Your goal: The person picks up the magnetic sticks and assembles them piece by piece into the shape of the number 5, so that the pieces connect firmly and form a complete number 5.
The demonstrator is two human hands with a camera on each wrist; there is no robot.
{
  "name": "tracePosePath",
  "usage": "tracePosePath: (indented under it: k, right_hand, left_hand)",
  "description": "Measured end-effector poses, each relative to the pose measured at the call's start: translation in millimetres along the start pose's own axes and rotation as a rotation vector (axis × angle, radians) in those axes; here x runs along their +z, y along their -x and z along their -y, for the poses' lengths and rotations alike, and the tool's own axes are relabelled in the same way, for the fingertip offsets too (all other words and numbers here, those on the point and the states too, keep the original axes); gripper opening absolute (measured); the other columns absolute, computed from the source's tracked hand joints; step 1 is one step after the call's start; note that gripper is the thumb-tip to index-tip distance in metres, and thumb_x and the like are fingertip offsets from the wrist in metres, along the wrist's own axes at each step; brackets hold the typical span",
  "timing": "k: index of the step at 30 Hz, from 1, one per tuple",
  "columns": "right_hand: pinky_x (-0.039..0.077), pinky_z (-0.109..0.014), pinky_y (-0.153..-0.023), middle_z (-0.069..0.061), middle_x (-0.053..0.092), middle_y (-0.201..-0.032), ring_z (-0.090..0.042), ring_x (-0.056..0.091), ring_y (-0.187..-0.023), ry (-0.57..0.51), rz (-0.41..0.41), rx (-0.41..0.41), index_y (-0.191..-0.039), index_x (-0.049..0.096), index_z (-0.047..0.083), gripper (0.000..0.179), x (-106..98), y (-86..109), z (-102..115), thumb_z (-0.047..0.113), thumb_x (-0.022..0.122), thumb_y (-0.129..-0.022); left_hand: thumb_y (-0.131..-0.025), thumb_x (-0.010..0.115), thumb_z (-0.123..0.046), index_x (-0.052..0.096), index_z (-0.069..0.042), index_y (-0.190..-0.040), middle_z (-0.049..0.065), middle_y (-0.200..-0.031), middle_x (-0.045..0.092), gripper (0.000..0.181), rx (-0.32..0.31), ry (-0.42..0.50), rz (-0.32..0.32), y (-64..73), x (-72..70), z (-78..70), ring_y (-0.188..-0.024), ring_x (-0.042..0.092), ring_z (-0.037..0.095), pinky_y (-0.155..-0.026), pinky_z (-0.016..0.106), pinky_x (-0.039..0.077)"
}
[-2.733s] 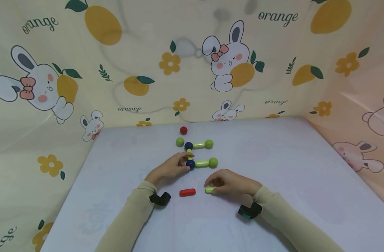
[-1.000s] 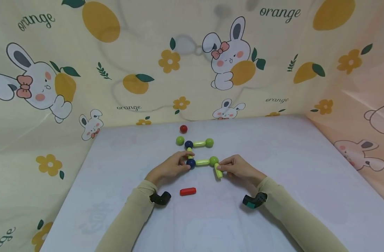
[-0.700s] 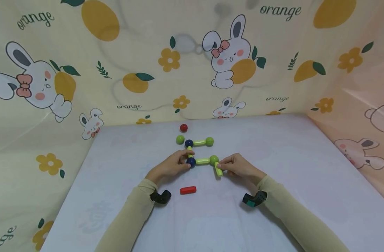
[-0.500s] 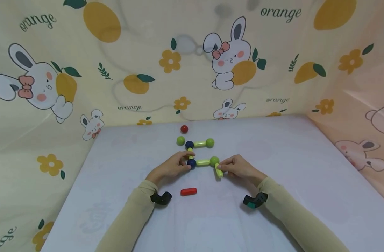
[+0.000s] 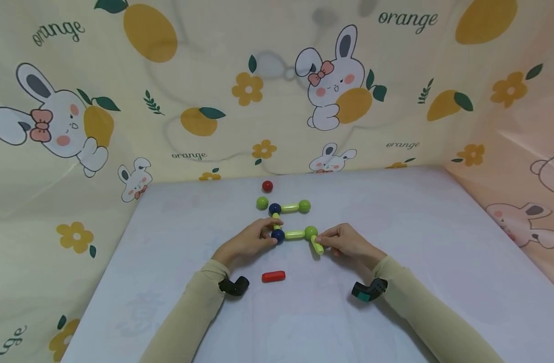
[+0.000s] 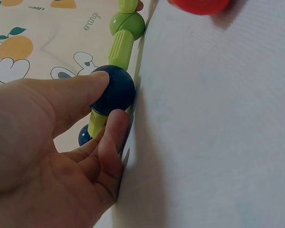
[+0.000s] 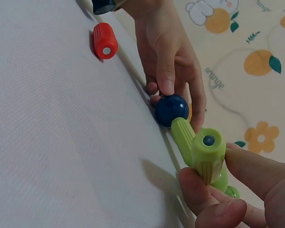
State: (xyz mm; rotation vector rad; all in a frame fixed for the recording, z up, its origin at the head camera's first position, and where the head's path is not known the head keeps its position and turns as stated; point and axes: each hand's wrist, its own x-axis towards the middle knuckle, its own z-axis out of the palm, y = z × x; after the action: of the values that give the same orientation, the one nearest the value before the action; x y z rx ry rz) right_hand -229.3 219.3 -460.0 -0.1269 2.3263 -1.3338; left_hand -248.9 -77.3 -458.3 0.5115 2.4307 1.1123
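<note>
My left hand [image 5: 248, 241] grips the near navy ball [image 5: 278, 236] of a magnetic ball-and-stick build, its thumb on the ball in the left wrist view. A yellow-green magnetic stick [image 5: 295, 235] runs right from that ball to a green ball [image 5: 311, 232]. With thumb and fingers my right hand [image 5: 349, 243] pinches another yellow-green magnetic stick [image 7: 208, 159], one end against that green ball, the other pointing towards me. Behind, a second navy ball [image 5: 274, 208] joins a stick [image 5: 290, 207] with a green ball [image 5: 305, 206]. The stick between the navy balls is partly hidden by my left fingers.
A red magnetic stick [image 5: 274, 276] lies on the white table [image 5: 277, 322] in front of the build. Behind it are a loose-looking green ball [image 5: 262, 203], close to the far navy ball, and a red ball [image 5: 267, 186]. A printed cloth [image 5: 213, 91] hangs behind the table.
My right hand has picked up the yellow-green stick beside the red one and brought it forward to the near green ball. Lately its free end has risen slightly. My left hand has stayed put.
</note>
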Motion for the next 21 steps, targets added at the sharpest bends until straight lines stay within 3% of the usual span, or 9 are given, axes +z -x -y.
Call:
tracePosePath:
  k: [13,17,21]
  right_hand:
    - [0.031,-0.020,-0.046,0.006,0.054,-0.052,-0.005,0.041,-0.047,-0.008,-0.019,0.003,-0.123,0.070,-0.001,0.043,0.9,0.1,0.9,0.035,0.063,-0.100]
    - [0.031,-0.020,-0.044,0.004,0.056,-0.052,-0.006,0.043,-0.045,-0.012,-0.026,-0.002,-0.131,0.062,0.001,0.047,1.5,-1.8,-0.3,0.037,0.061,-0.100]
    - [0.033,-0.021,-0.044,0.003,0.060,-0.056,-0.007,0.047,-0.046,-0.019,0.007,-0.020,-0.147,0.045,0.007,0.054,-0.3,-4.6,-3.5,0.037,0.055,-0.104]
  left_hand:
    - [-0.099,0.064,-0.015,0.051,-0.025,-0.146,0.009,-0.141,0.056,0.049,0.002,-0.003,0.000,0.5,-1.4,-1.6,-0.101,0.054,0.019,-0.089,0.033,0.048]
    - [-0.099,0.064,-0.015,0.051,-0.024,-0.146,0.010,-0.141,0.056,0.050,0.013,-0.006,0.003,0.0,-2.3,-0.6,-0.100,0.054,0.019,-0.088,0.034,0.048]
    - [-0.099,0.064,-0.014,0.051,-0.023,-0.145,0.010,-0.140,0.056,0.049,0.026,-0.004,0.007,-1.0,-1.4,1.4,-0.099,0.054,0.019,-0.088,0.033,0.048]
